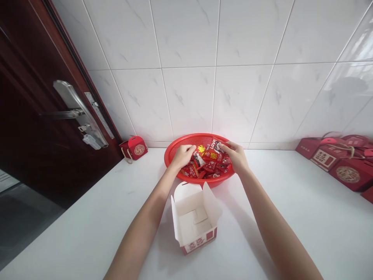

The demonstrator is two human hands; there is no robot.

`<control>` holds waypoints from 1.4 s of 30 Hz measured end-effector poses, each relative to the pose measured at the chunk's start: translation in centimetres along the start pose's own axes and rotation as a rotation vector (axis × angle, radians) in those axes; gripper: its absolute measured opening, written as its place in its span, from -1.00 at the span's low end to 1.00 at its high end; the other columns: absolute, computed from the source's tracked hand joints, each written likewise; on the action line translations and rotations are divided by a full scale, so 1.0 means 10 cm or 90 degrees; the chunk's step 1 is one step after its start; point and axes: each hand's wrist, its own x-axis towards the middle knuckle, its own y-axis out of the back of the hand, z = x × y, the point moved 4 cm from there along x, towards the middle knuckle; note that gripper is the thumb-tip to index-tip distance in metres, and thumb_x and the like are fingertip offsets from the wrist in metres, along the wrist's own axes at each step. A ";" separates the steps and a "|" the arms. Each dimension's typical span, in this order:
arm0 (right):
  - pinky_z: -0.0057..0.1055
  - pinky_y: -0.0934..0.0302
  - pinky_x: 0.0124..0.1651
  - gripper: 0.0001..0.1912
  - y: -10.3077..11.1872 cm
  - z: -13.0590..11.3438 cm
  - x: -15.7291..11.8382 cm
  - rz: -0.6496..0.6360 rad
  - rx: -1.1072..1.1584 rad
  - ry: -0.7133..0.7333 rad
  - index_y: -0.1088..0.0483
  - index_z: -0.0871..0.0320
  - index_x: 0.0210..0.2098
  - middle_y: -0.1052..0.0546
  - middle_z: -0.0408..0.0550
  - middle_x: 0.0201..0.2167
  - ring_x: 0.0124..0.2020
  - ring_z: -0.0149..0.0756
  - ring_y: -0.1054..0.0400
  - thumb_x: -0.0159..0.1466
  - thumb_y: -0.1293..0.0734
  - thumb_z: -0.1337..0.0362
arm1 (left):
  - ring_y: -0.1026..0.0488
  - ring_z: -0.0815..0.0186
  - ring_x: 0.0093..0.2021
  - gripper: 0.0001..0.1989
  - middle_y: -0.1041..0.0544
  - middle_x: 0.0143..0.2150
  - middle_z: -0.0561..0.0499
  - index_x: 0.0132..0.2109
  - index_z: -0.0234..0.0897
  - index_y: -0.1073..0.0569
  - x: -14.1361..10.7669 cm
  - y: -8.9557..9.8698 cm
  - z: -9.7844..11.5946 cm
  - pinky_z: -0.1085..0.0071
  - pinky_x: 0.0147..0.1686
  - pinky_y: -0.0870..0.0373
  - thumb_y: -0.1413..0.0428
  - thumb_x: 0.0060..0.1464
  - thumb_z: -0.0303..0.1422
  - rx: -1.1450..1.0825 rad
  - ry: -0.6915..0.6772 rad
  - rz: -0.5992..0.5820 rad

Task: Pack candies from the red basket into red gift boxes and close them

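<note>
A red plastic basket (168,160) with a perforated wall holds several small red snack packets (190,171). Over its right side, my right hand (237,157) pinches a red packet (213,152) printed with "LOVE" between thumb and fingers. At the left side of the basket my left hand (183,155) is closed, fingertips on a red-and-white packet (198,160); its fingers partly hide the grip. Between my forearms, in front of the basket, stands an empty paper gift box (194,221), white inside with a red-printed front, its top flaps up.
A small closed red gift box (134,148) with a cord handle stands at the back left. More red gift boxes (342,163) cluster at the right edge of the white table (99,237). Behind is a tiled wall (189,101); a dark door (32,116) with a handle is at left.
</note>
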 end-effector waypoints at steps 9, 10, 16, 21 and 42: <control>-0.38 -0.34 -0.44 -0.65 -0.05 -0.03 -0.01 0.015 0.043 -0.042 -0.46 0.13 -0.43 -0.58 -0.11 -0.47 -0.44 -0.24 -0.47 0.00 -0.53 0.01 | -0.04 0.38 -0.53 -0.56 -0.05 -0.56 0.15 -0.52 -0.18 -0.02 0.01 -0.05 -0.02 0.39 -0.49 -0.01 -0.04 0.16 -0.11 -0.014 -0.041 -0.068; -0.39 -0.35 -0.43 -0.67 -0.06 -0.02 -0.01 0.017 0.049 -0.047 -0.46 0.13 -0.44 -0.58 -0.11 -0.47 -0.45 -0.26 -0.47 0.00 -0.53 0.03 | -0.07 0.38 -0.52 -0.55 -0.09 -0.56 0.14 -0.53 -0.19 -0.05 0.01 -0.06 -0.01 0.39 -0.48 -0.04 -0.06 0.16 -0.10 -0.019 -0.045 -0.075; -0.40 -0.41 -0.38 -0.69 -0.11 0.00 0.01 0.025 0.087 -0.062 -0.43 0.13 -0.47 -0.56 -0.14 -0.49 -0.47 -0.32 -0.46 0.04 -0.54 0.06 | -0.40 0.20 -0.35 -0.52 -0.44 -0.48 0.03 -0.47 -0.22 -0.37 -0.02 -0.05 0.04 0.31 -0.27 -0.34 -0.01 0.24 0.05 -0.069 -0.060 -0.103; -0.39 -0.43 -0.36 -0.63 -0.15 0.03 0.00 -0.012 0.103 -0.061 -0.41 0.13 -0.49 -0.57 -0.14 -0.49 -0.49 -0.34 -0.47 0.02 -0.57 0.03 | -0.45 0.19 -0.36 -0.56 -0.48 -0.47 0.03 -0.44 -0.24 -0.45 -0.07 -0.10 0.04 0.31 -0.30 -0.37 -0.19 0.12 0.05 -0.107 -0.044 -0.173; -0.16 -0.55 -0.15 -0.47 -0.24 -0.05 -0.12 -0.158 0.140 -0.037 -0.42 0.10 -0.23 -0.68 -0.09 -0.36 -0.35 -0.14 -0.61 -0.05 -0.65 0.04 | -0.58 0.09 -0.11 -0.50 -0.64 -0.16 -0.08 -0.14 -0.29 -0.54 -0.08 -0.11 0.07 0.25 -0.12 -0.50 -0.40 -0.10 -0.03 -0.225 -0.049 -0.192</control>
